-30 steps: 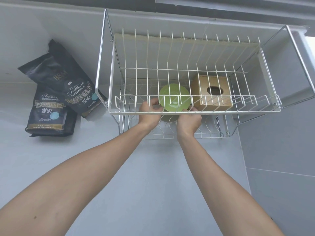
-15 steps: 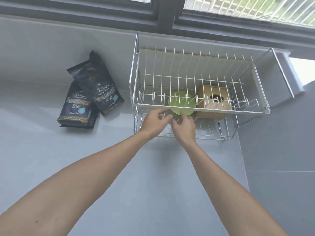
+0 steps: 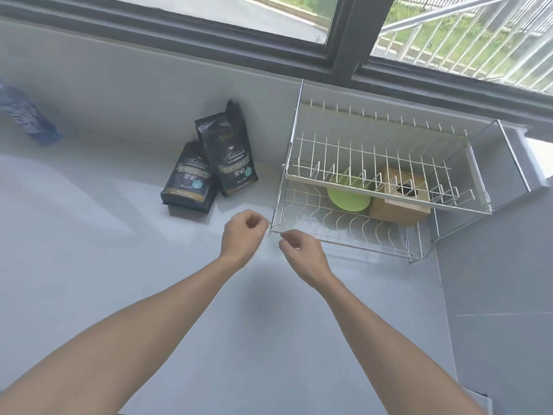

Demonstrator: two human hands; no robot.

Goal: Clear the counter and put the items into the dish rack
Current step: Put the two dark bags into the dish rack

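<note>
A two-tier wire dish rack (image 3: 386, 194) stands at the counter's right end under the window. On its lower tier a green plate (image 3: 348, 200) leans beside a wooden box (image 3: 399, 194) with a round hole on top. My left hand (image 3: 244, 235) hovers over the counter just left of the rack's front corner, fingers curled, holding nothing. My right hand (image 3: 300, 250) hangs in front of the rack's lower edge, fingers loosely bent and empty. Two black coffee bags (image 3: 211, 169) lean against the wall to the left of the rack.
A blue package (image 3: 25, 116) lies at the far left by the wall. The pale counter (image 3: 179, 295) stretches toward me. A grey tiled wall (image 3: 502, 295) closes the right side, and a dark-framed window (image 3: 344, 46) runs above.
Both hands have let go of the green plate and pulled back out of the rack toward me. The view has tilted up, showing the window and more counter.
</note>
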